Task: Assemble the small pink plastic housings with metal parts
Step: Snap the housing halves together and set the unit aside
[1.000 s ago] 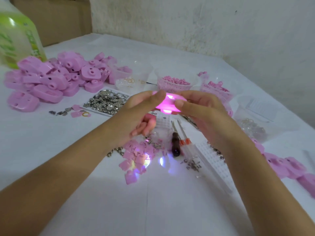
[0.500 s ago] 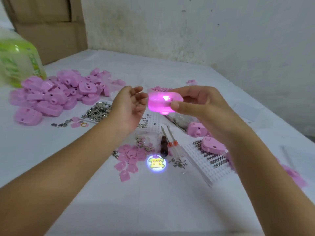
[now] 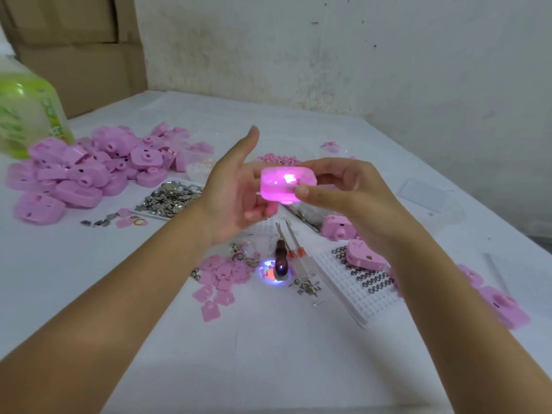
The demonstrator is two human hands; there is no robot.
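A small pink housing glows from a light inside it, held above the table's middle. My right hand grips it, thumb on the near side and fingers round the far side. My left hand is beside the housing on its left, palm toward it; its thumb points up and its fingertips lie under or against the housing's left end. A round patch of coloured light falls on the table below. Small metal parts fill a flat tray, and pink cover tabs lie loose near the front.
A heap of pink housings lies at the left beside a green bottle. Screwdrivers, a white peg tray with metal rings, two more housings, and clear tubs stand around. Cardboard boxes and a wall lie behind.
The view has tilted up. My left hand has opened wider with the thumb raised and moved close under the housing. The projected light spot has shifted right onto the screwdriver handle.
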